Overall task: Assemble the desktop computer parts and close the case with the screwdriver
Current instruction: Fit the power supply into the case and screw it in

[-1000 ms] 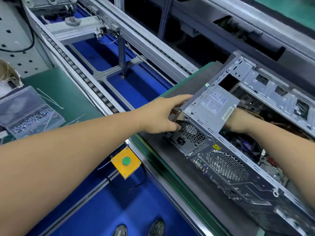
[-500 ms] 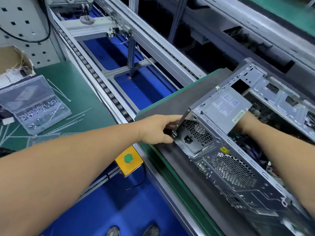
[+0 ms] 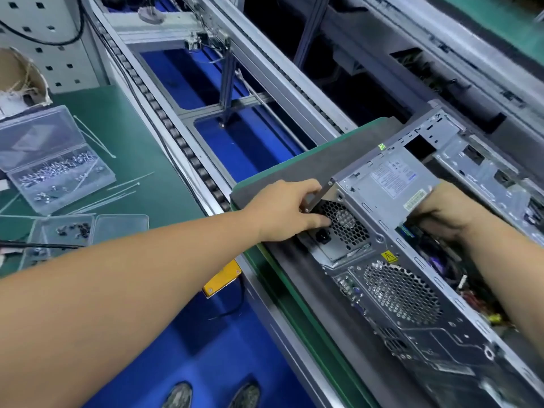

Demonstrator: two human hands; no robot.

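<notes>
An open silver computer case [image 3: 412, 304] lies on its side on a dark pallet [image 3: 294, 169]. A grey power supply [image 3: 388, 184] with a white label sits in the case's top rear corner, its honeycomb fan grille [image 3: 347, 225] facing me. My left hand [image 3: 290, 212] grips the rear corner of the case at that grille, fingers over the edge and thumb on the mesh. My right hand [image 3: 447, 210] reaches inside the case and holds the inner end of the power supply; its fingers are partly hidden. No screwdriver is visible.
A green bench [image 3: 141, 160] at left carries clear screw boxes [image 3: 59, 169], small trays [image 3: 88, 228] and cable ties [image 3: 123, 187]. A roller conveyor rail [image 3: 176, 136] runs diagonally over the blue floor. A yellow button box [image 3: 222, 278] sits below my left forearm. Wires fill the case interior [image 3: 447, 260].
My left hand shifted from lying flat on the case corner to gripping its edge at the grille. The camera moved, so the case sits lower right in view. My right hand stays inside.
</notes>
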